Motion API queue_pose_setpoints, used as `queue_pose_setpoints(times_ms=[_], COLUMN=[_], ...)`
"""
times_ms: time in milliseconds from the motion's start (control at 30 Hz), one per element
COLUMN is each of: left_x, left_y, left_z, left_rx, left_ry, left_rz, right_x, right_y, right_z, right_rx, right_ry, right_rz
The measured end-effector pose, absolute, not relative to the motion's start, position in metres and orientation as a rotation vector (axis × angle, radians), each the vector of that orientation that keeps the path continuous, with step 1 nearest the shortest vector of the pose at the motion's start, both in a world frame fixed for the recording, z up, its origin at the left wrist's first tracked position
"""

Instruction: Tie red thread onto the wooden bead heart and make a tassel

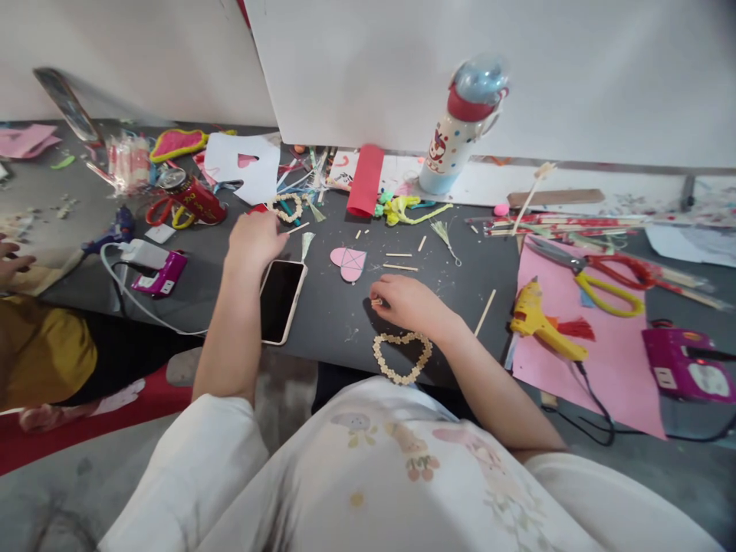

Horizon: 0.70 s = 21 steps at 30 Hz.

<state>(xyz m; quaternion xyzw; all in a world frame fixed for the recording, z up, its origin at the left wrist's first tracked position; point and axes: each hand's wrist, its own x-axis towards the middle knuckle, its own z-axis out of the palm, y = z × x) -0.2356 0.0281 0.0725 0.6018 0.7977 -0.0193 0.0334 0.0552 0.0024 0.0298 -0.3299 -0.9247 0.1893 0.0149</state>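
My left hand (256,238) reaches past the phone (283,301); its thumb shows, but its other fingertips are hidden. Just beyond it are a red item, mostly covered, and a small heart-shaped ring of pale pieces (289,198). My right hand (412,303) is closed, fingers curled around small pale pieces (377,301). Below that hand, at the table's near edge, lies a larger heart outline (402,358) made of small pale pieces. Between the hands is a pink paper heart (348,263) with crossing lines. Thin pale sticks (401,267) lie beyond my right hand.
On the right are a yellow glue gun (534,310) and scissors (580,268) on pink paper (609,368), with a purple box (687,364) beside it. A water bottle (460,130) stands behind. Leftward are a red can (192,198), another purple box (161,274) and another person's hand (11,261).
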Motion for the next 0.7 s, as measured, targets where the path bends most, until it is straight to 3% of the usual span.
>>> queue_pose_setpoints(times_ms=[333,700], left_x=[-0.288,-0.313], left_y=[0.068,0.056], left_z=[0.060,0.065], left_rx=[1.854,1.863], left_ry=[2.517,2.477], left_rz=[-0.341,-0.193], right_x=[0.045,0.044], right_y=[0.000,0.003], right_z=[0.033,0.028], right_rx=[-1.022,-1.042], right_ry=[-2.935,-2.960], right_rz=[0.586,0.589])
